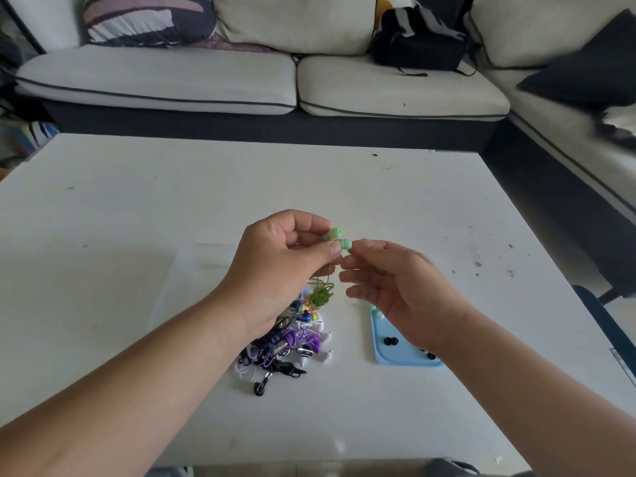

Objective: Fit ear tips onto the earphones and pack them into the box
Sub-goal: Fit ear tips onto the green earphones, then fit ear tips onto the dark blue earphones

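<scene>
My left hand point(278, 266) pinches a pair of green earphones point(339, 238) above the table, both buds side by side with green ear tips on them. Their bundled green cord point(321, 294) hangs below the hand. My right hand point(395, 284) is just to the right, fingertips touching the nearer bud's tip, fingers loosely spread. A pile of mixed earphones point(292, 342) in purple, white, black and blue lies under my left wrist. A light blue tray point(389, 352) with small black ear tips point(391, 340) sits under my right hand. No box is clearly visible.
The white table point(137, 235) carries a faint clear plastic sheet point(192, 270) left of the pile. A light sofa point(241, 80) with cushions and a black bag point(420, 39) runs along the far side and right. A blue chair edge point(599, 315) shows at right.
</scene>
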Motion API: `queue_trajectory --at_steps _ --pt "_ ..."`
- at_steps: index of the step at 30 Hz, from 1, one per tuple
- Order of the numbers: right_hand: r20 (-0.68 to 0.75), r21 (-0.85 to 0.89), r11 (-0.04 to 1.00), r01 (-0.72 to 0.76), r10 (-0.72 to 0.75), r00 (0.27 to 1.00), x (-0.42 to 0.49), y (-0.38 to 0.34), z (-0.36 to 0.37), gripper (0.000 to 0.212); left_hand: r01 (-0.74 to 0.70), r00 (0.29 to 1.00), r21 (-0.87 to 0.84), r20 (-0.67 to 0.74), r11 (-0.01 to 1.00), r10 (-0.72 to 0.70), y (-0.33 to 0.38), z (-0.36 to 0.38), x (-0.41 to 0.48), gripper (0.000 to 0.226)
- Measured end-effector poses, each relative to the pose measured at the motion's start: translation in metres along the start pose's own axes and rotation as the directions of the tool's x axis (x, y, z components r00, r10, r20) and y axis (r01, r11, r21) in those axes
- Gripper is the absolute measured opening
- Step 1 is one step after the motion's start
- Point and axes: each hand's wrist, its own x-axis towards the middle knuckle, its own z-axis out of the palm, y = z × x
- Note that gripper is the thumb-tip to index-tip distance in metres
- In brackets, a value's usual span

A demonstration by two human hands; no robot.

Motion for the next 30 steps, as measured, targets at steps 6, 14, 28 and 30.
queue_trajectory --at_steps 6,14,28,30 --pt "0.331 -0.419 0.903 0.096 0.053 0.942 0.005 0.016 0.048 0.043 -0.077 0.994 0.059 -0.073 0.995 0.081 0.02 -0.036 -0.004 0.021" --pt "0.092 -0.522 0.85 0.064 -0.019 0.996 0.036 0.039 0.097 0.03 -0.035 0.969 0.587 -0.178 0.809 0.171 -0.009 -0.117 0.036 0.019" --pt "-0.041 -0.417 0.905 0.083 -0.11 0.993 0.048 0.031 0.076 0.017 0.118 0.992 0.89 -0.083 0.44 -0.097 -0.057 -0.134 0.075 0.026" --pt "-0.066 -0.455 0.889 0.04 -0.078 0.995 0.044 0.029 0.066 0.015 0.048 0.999 0.938 -0.044 0.344 -0.021 -0.043 -0.126 0.064 0.027"
